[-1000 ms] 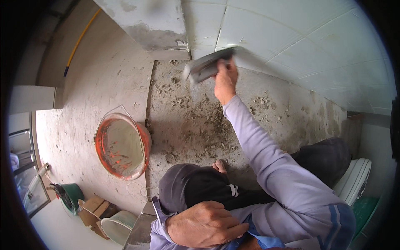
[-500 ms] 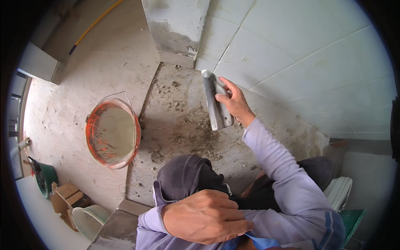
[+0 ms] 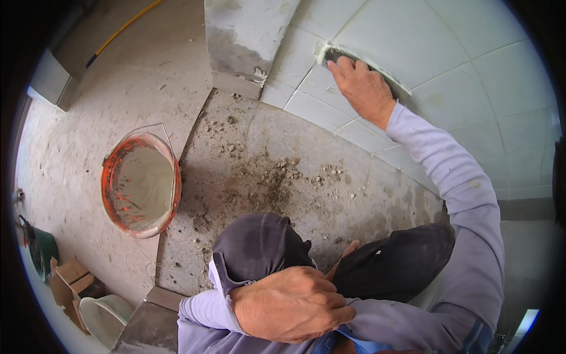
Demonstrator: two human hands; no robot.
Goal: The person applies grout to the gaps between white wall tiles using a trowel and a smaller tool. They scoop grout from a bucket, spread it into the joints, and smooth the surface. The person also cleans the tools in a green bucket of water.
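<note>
My right hand (image 3: pixel 367 88) grips a rectangular float (image 3: pixel 383 78), its long edge against the pale tiled wall (image 3: pixel 454 35). Whitish paste coats the float's far end and the wall beside it. My fingers hide most of the handle. Low in the middle, my left hand (image 3: pixel 289 304) rests near my left knee (image 3: pixel 259 242) with its fingers curled closed; nothing shows in them, and the palm faces away. An orange-red bucket (image 3: pixel 109 203) with a wire handle stands on the floor to the left, holding cream-coloured paste (image 3: pixel 144 183).
Loose rubble and crumbs (image 3: pixel 274 177) lie on the rough floor strip between bucket and wall. A part-plastered pillar (image 3: pixel 236 53) rises at the far side. A yellow pole (image 3: pixel 124 29) lies far left. Near left are a green tub (image 3: pixel 44 253), a cardboard box (image 3: pixel 68 289) and a pale basin (image 3: pixel 106 318).
My right hand has carried the float from above the floor up and rightward onto the tiles, turning it against them. My left hand keeps its pose. The whole view has shifted slightly.
</note>
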